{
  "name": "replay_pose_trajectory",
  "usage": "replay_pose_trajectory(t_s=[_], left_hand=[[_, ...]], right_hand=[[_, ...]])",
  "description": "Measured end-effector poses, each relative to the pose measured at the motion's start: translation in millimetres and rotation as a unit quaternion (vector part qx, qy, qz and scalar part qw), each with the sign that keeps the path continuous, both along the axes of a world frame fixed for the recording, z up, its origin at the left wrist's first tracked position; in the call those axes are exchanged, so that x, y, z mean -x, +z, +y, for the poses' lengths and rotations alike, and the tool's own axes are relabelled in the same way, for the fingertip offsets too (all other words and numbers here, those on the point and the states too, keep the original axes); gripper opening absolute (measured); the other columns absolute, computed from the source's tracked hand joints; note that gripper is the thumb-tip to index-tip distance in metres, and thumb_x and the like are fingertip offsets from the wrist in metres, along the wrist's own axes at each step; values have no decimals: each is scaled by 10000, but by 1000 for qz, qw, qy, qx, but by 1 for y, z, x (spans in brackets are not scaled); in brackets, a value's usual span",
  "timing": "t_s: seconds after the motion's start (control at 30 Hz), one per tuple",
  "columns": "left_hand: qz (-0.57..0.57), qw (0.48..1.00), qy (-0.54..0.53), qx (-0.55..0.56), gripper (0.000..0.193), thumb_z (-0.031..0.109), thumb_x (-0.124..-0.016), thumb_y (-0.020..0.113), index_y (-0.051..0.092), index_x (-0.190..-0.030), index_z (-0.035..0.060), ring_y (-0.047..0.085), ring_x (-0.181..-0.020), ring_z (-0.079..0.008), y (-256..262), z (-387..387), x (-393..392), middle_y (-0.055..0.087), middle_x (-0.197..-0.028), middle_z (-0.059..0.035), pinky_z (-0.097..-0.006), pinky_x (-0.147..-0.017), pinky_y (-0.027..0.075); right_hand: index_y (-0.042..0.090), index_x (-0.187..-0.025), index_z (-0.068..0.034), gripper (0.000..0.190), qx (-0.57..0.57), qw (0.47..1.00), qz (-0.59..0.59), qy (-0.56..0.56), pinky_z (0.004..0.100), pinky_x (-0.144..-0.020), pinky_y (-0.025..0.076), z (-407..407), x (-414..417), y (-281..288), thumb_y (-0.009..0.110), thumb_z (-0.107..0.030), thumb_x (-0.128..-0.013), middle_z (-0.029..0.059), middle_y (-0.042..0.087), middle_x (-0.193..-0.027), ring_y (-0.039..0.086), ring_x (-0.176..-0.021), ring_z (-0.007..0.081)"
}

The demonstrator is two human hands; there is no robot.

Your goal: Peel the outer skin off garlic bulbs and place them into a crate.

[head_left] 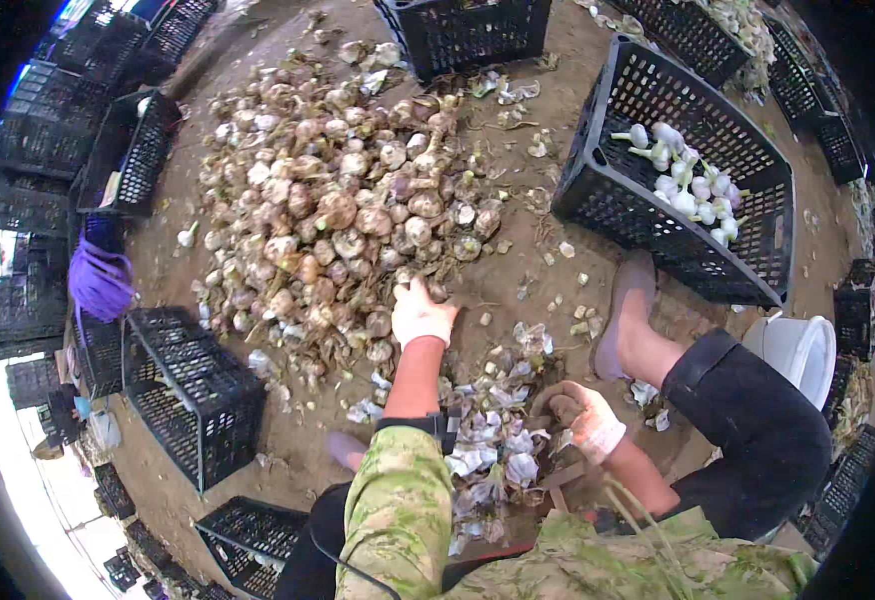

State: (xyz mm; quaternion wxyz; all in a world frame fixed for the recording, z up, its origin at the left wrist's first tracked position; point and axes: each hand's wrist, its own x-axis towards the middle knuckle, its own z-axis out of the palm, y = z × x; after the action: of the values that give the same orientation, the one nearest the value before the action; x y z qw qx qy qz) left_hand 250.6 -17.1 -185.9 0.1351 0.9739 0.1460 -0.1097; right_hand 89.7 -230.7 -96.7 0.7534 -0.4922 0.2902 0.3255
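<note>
A large heap of unpeeled, soil-stained garlic bulbs [332, 217] lies on the dirt floor. My left hand [424, 311], in a pale work glove, reaches to the heap's near edge, its fingertips at a bulb; whether they grip it is hidden. Lower right, above a pile of papery garlic skins [494, 450], is my right hand [576, 416], also gloved, with curled fingers. Its hold is blurred and cannot be made out. Several cleaned white garlic bulbs with short stems [683, 201] rest inside a black plastic crate [610, 187] at the upper right.
Black crates stand at the top [475, 37], the left [197, 405] and along both sides. A white bucket [794, 352] is beside my right knee. Purple twine [100, 281] hangs at the left. Skins and cut stem pieces litter the floor, where my feet rest.
</note>
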Motion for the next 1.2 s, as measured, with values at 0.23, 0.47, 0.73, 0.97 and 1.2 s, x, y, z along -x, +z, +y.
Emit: replay_pose_trajectory(t_s=[0.23,0.47,0.73,0.97,1.2], left_hand=[[-187,975,12,120,337,193,-690,640,560,-989,60,576,-841,-397,2,9,25,539,-969,-210,-432,-752,490],[-199,905,-87,365,396,76,-691,698,572,-1061,13,622,-755,-232,137,-39,156,619,-908,-128,-306,-702,511],[-301,924,-129,197,656,100,-563,784,514,-1159,49,588,-911,-364,208,-45,221,584,-1024,-187,-409,-786,491],[-336,918,-107,181,628,121,-567,808,540,-1131,60,597,-903,-327,221,-36,240,590,-1009,-163,-380,-766,494],[-292,870,-18,397,503,15,-633,731,546,-1101,-10,586,-892,-157,222,-23,253,601,-1007,-99,-288,-788,495]], right_hand=[[584,-1066,20,225,108,988,-77,83,252,-656,471,-7,-13,11,557,-66,-860,78,622,-904,559,-818,106],[605,-1051,21,270,-8,988,-121,-91,261,-741,477,14,1,33,650,-102,-816,70,649,-914,582,-834,111],[608,-918,0,223,-27,958,-286,-4,253,-704,472,32,30,80,719,-119,-764,31,629,-838,560,-789,88],[565,-1009,10,296,-146,972,-181,-16,266,-717,488,47,40,92,703,-85,-765,58,642,-861,604,-788,132],[551,-1034,11,289,-115,966,-227,54,274,-754,502,48,47,112,676,-20,-774,83,649,-924,618,-843,147]])
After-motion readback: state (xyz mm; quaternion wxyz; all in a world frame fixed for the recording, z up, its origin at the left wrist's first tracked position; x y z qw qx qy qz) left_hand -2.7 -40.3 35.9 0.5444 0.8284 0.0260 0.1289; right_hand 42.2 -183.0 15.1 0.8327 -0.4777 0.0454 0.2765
